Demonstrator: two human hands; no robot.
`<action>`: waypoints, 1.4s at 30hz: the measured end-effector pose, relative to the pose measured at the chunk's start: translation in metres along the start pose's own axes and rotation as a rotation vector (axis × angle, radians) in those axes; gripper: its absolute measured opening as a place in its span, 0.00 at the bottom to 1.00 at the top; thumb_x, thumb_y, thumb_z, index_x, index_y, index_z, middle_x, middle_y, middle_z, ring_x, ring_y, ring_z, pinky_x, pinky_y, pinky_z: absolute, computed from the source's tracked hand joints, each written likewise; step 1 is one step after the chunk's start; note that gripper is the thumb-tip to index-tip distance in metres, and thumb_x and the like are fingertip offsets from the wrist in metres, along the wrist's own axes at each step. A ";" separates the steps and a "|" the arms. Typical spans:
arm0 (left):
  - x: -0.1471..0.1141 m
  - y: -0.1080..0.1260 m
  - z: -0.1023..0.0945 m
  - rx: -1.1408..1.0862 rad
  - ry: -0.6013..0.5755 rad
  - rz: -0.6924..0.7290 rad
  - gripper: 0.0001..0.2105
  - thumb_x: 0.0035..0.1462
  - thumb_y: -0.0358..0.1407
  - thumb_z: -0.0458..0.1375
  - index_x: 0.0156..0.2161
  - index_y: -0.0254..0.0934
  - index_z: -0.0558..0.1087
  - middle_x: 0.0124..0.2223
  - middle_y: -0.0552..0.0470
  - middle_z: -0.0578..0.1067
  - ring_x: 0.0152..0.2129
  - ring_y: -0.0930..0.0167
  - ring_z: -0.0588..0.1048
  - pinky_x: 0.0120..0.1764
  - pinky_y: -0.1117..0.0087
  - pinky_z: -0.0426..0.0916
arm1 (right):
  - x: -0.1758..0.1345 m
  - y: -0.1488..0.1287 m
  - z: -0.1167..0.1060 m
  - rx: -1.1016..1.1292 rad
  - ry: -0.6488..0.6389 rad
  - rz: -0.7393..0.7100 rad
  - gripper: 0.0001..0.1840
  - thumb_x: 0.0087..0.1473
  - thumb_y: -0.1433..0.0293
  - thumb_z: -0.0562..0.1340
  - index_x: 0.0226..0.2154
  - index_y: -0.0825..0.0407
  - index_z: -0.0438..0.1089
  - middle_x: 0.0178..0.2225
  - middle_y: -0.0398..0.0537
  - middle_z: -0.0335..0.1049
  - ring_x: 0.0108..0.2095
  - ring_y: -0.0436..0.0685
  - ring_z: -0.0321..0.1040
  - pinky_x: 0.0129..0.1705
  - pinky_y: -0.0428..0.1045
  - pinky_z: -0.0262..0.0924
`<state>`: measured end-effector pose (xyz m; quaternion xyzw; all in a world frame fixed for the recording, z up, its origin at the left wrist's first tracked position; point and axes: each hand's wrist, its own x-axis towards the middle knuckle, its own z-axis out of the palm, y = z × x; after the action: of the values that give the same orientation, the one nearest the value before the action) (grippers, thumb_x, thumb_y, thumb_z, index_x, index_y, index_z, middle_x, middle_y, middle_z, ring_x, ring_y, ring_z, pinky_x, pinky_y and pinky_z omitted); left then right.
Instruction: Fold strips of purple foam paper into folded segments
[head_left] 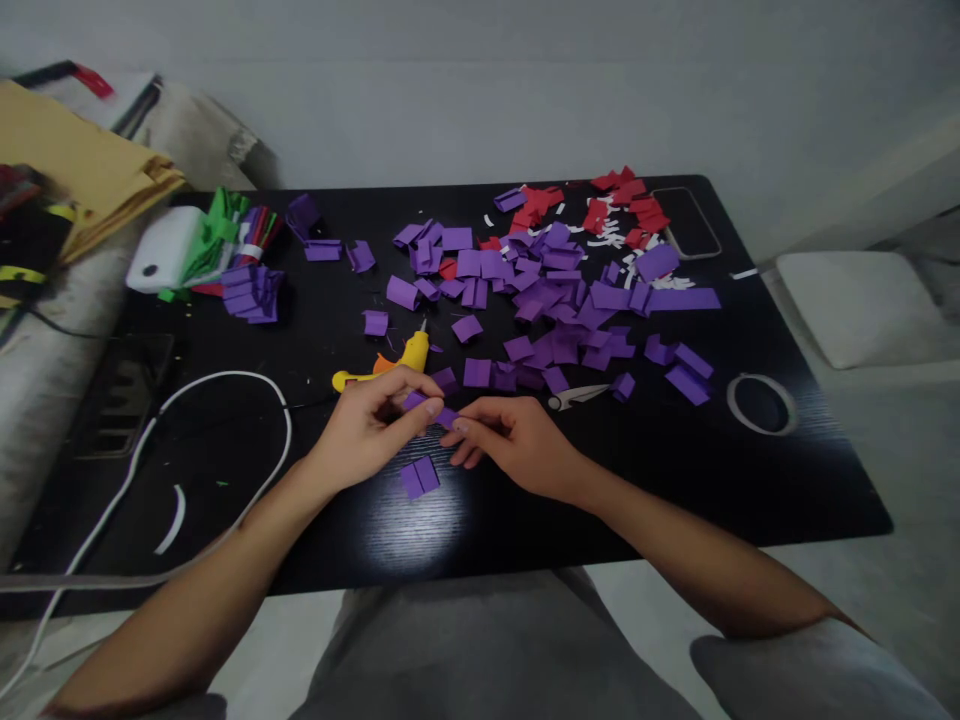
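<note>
Between my two hands is a small folded strip of purple paper point(436, 410). My left hand point(373, 420) pinches its left end between thumb and fingers. At the right end, my right hand point(517, 440) grips it the same way. Just below, a creased purple paper piece point(420, 478) lies flat on the black table point(540, 530). A yellow glue gun point(412, 353) with an orange trigger rests behind my left hand, partly hidden by it. Behind my right hand lies a pair of scissors point(577, 396), its blades pointing right.
Many folded purple papers point(555, 300) spread across the middle, with red pieces point(637, 205) and white scraps behind. A tape roll point(761, 404) lies at right. A white cable point(274, 385) loops at left. Bundled purple paper point(253, 290) sits near a white box point(163, 250).
</note>
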<state>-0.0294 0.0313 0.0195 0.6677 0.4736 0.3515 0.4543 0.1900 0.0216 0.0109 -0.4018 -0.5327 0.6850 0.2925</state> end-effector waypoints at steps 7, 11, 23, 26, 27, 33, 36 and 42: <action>0.000 0.002 -0.010 0.022 -0.141 -0.002 0.08 0.66 0.39 0.62 0.40 0.35 0.78 0.29 0.52 0.79 0.23 0.74 0.79 0.27 0.76 0.75 | -0.001 -0.002 -0.002 -0.139 -0.016 -0.080 0.12 0.66 0.64 0.63 0.37 0.54 0.79 0.35 0.48 0.83 0.30 0.52 0.80 0.34 0.47 0.75; -0.002 0.001 -0.012 0.060 -0.124 0.024 0.07 0.67 0.39 0.61 0.42 0.36 0.77 0.32 0.52 0.80 0.24 0.73 0.80 0.28 0.77 0.76 | -0.002 -0.010 -0.004 -0.143 -0.015 -0.069 0.11 0.66 0.65 0.63 0.40 0.53 0.79 0.37 0.49 0.83 0.29 0.51 0.78 0.32 0.46 0.73; -0.002 0.031 -0.024 0.275 -0.229 0.185 0.05 0.66 0.37 0.63 0.40 0.39 0.81 0.32 0.53 0.82 0.26 0.73 0.80 0.31 0.76 0.73 | -0.012 -0.035 -0.015 -0.372 -0.095 -0.078 0.09 0.66 0.70 0.62 0.40 0.53 0.80 0.32 0.46 0.82 0.30 0.52 0.79 0.36 0.48 0.73; -0.006 0.032 -0.022 0.239 -0.229 0.212 0.05 0.67 0.35 0.62 0.41 0.38 0.80 0.31 0.54 0.81 0.25 0.75 0.80 0.31 0.77 0.73 | -0.015 -0.039 -0.014 -0.442 -0.104 -0.130 0.09 0.67 0.71 0.62 0.42 0.52 0.80 0.30 0.44 0.81 0.31 0.52 0.79 0.38 0.47 0.72; -0.008 0.031 -0.021 0.233 -0.218 0.218 0.04 0.68 0.34 0.61 0.41 0.38 0.79 0.30 0.55 0.81 0.25 0.75 0.80 0.31 0.77 0.73 | -0.016 -0.040 -0.013 -0.444 -0.107 -0.147 0.09 0.68 0.71 0.62 0.43 0.52 0.80 0.30 0.44 0.81 0.31 0.52 0.79 0.38 0.47 0.72; -0.017 0.031 -0.023 0.294 -0.166 0.264 0.04 0.69 0.35 0.60 0.43 0.38 0.78 0.32 0.54 0.81 0.25 0.75 0.80 0.33 0.76 0.73 | -0.021 -0.046 -0.011 -0.453 -0.094 -0.172 0.09 0.67 0.68 0.63 0.45 0.50 0.80 0.34 0.45 0.83 0.35 0.54 0.81 0.42 0.49 0.72; -0.021 0.032 -0.024 0.332 -0.127 0.285 0.05 0.68 0.36 0.61 0.42 0.39 0.78 0.31 0.54 0.81 0.25 0.74 0.79 0.32 0.76 0.72 | -0.024 -0.049 -0.014 -0.529 -0.074 -0.163 0.08 0.65 0.67 0.66 0.45 0.49 0.80 0.38 0.46 0.84 0.38 0.56 0.81 0.43 0.50 0.72; -0.029 0.040 -0.024 0.420 -0.207 0.287 0.05 0.68 0.36 0.61 0.43 0.39 0.79 0.37 0.53 0.83 0.31 0.72 0.81 0.36 0.74 0.72 | -0.026 -0.049 -0.011 -0.610 -0.142 -0.158 0.08 0.67 0.73 0.63 0.40 0.51 0.80 0.32 0.44 0.83 0.35 0.54 0.81 0.41 0.48 0.70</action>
<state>-0.0474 0.0047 0.0639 0.8397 0.3879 0.2364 0.2975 0.2114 0.0183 0.0629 -0.3797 -0.7620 0.4952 0.1730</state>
